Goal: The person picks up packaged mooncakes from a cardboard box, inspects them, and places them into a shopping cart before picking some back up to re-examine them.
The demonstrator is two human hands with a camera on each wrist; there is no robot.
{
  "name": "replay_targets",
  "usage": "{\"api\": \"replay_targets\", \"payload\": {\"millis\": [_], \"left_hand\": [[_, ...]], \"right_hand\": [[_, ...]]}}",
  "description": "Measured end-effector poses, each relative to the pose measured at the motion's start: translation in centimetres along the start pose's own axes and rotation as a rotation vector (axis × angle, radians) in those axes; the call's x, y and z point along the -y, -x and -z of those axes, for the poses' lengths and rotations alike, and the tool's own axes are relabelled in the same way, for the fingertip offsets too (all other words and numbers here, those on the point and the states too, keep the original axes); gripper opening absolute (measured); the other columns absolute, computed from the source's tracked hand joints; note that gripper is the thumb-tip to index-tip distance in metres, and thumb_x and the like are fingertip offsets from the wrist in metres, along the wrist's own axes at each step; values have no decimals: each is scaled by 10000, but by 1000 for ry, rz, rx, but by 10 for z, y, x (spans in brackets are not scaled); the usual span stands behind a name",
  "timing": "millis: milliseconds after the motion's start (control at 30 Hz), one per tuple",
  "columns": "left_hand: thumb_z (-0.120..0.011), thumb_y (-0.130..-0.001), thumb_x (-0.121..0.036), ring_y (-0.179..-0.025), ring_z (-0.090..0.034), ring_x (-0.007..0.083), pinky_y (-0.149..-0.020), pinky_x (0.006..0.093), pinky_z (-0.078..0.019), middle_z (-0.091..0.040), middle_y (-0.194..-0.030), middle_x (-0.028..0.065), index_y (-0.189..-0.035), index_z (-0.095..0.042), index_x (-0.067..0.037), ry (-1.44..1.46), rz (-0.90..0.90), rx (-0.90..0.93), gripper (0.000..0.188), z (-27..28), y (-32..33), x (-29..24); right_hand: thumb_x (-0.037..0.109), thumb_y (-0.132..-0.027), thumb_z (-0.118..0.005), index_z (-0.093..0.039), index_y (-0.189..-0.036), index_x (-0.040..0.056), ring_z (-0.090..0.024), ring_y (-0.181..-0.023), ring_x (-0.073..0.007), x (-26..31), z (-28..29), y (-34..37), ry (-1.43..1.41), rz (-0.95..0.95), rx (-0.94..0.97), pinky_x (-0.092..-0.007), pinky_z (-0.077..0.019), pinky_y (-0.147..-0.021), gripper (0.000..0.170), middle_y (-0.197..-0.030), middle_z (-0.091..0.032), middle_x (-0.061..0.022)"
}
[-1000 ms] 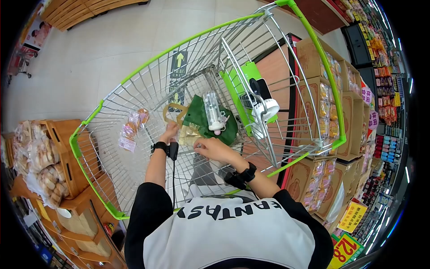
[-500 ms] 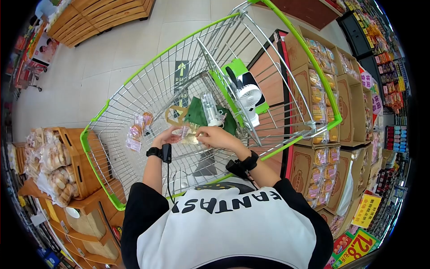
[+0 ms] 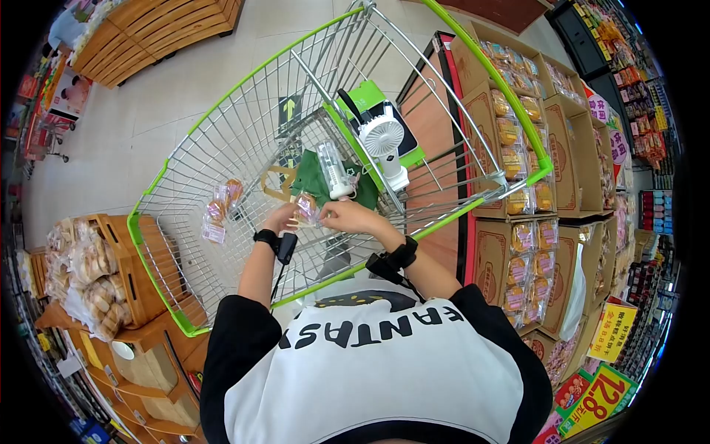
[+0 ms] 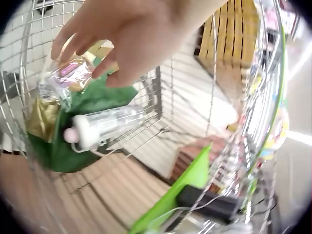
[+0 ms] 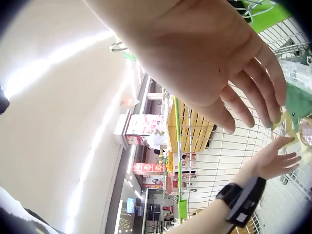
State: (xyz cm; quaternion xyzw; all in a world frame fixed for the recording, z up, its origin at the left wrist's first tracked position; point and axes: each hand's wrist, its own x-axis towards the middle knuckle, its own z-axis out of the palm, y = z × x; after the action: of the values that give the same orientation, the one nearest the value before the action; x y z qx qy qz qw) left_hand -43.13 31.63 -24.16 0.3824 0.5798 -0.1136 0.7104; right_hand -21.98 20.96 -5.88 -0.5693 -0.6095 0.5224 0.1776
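In the head view a clear-wrapped bun (image 3: 305, 206) lies on the green and gold bag (image 3: 306, 176) in the cart, between the two hands. My left hand (image 3: 281, 218) is at the bun's left side; in the left wrist view its parted fingers hang over the bun (image 4: 74, 73). My right hand (image 3: 352, 217) is at the bun's right, its loosely bent fingertips near the wrapper; whether they touch it is unclear. The right wrist view shows my right hand (image 5: 204, 58) relaxed and my left hand (image 5: 274, 165) with fingers spread. A clear bottle (image 3: 334, 170) rests on the bag.
More packaged buns (image 3: 216, 213) lie at the cart's left. A white fan (image 3: 384, 137) stands by the green child seat (image 3: 364, 96). The cart's green rim (image 3: 244, 78) surrounds the hands. Cartons (image 3: 492, 263) of buns stand right, a wooden bread rack (image 3: 140, 266) left.
The bun, only partly discernible by the left hand before, now shows plainly between the hands. Both hands have come close together. The cart has shifted left in the head view.
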Motion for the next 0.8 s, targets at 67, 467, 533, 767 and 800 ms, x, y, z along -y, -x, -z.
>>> {"api": "replay_targets", "payload": {"millis": [67,467,533,767,800], "left_hand": [[-500,-788,-347,-992,-487,310,-760,465,-463,-416,-1186,105,-1211,-376,-121,-80,-19,-30,495,-16,-12,8],[-429,-783,-350,-919,-541,411,-828,446,-426,-537,-1062,238,-1313,-273,-211,-843,-453,-213,570,-24,-125,69],[-431,-789,-359,-952,-535,396,-869,444,-397,-532,-1095,213,-1313,-276,-218,-926,-397,-157,564,-23,-136,64],[-502,-775,-405,-1110,-444,365,-954,420,-309,-451,-1238,156,-1349,-183,-265,-941,-263,-93,672,-33,-141,51],[-488,-784,-439,-1109,-447,366,-951,421,-310,-452,-1237,161,-1359,-139,-277,-936,-267,-86,692,-33,-144,53]], "right_hand": [[268,-800,-538,-561,-949,44,-577,-665,-192,-2,1,2,4,20,10,-303,-446,-608,271,-717,-593,-102],[250,-806,-548,-562,-969,43,-596,-731,-204,5,6,4,-122,-158,-19,-298,-453,-665,264,-815,-621,-108],[243,-807,-546,-564,-980,50,-593,-720,-197,2,5,3,-140,-168,-26,-297,-451,-656,260,-803,-622,-105],[246,-817,-544,-524,-968,27,-574,-663,-202,5,5,3,-179,-194,-59,-292,-442,-620,267,-737,-605,-92],[248,-817,-544,-525,-970,35,-567,-653,-202,4,5,2,-181,-188,-71,-294,-438,-609,263,-721,-595,-89]]}}
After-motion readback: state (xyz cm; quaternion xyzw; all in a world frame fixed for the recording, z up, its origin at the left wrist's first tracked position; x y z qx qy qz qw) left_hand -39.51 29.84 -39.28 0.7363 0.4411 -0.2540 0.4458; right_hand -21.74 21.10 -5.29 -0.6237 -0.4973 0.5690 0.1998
